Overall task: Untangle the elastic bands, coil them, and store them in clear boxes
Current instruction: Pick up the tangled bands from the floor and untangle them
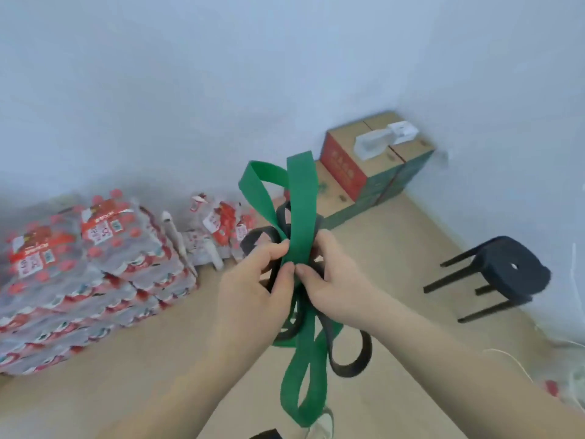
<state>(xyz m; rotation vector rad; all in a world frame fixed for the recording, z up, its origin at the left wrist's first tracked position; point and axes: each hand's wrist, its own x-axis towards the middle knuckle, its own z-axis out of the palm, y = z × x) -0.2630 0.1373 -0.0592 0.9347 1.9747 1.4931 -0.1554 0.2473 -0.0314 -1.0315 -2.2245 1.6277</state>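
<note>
I think I am near the start: the green band and the black band are knotted together in the air above the floor, my left grip and right grip both pinch the green band, nothing is coiled, and I see 0 clear boxes.

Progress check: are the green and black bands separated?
No, the green band and black band are intertwined where left hand and right hand grip them.

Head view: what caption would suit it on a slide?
Untangling: left hand and right hand grip tangled green band and black band mid-air.
</note>
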